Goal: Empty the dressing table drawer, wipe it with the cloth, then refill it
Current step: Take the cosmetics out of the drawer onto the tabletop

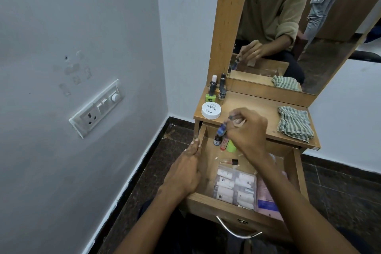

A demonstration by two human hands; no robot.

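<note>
Wooden drawer (203,137), r. hand (248,131) gripping blue bottle (223,128)

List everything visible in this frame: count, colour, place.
wooden dressing table: 1, light brown, against the wall, mirror above
open wooden drawer: 1, light brown, pulled out, metal handle in front
checked green-white cloth: 1, folded, tabletop right
round white nail polish remover tub: 1, tabletop left
upright nail polish bottles: about five, mixed colours, tabletop back left
small bottles: about three, dark, red, green, drawer back
clear bottle with black cap: 1, lying in drawer
clear plastic packet: 1, white items inside, drawer front
pink packet: 1, drawer right
left hand: grip on drawer's left wall
right hand: grip on blue bottle, over drawer
</note>
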